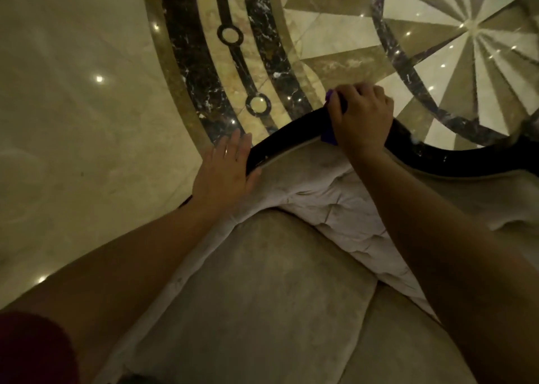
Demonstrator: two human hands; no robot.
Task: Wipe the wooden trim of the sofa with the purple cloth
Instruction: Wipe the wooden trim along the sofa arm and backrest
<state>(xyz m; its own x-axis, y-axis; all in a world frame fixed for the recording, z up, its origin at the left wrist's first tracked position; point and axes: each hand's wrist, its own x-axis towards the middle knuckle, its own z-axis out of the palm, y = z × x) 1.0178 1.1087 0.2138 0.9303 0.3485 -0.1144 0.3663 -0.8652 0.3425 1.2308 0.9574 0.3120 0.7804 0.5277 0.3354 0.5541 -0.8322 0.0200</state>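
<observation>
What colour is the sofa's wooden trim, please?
Glossy black, in the head view: the wooden trim.

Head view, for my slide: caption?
Right hand presses purple cloth on sofa's dark wooden trim; left hand rests flat.

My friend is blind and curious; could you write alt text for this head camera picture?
Seen from above, a person's right hand presses a purple cloth onto the dark wooden trim of a beige sofa. The left hand rests flat on the trim beside it, above a patterned marble floor.
</observation>
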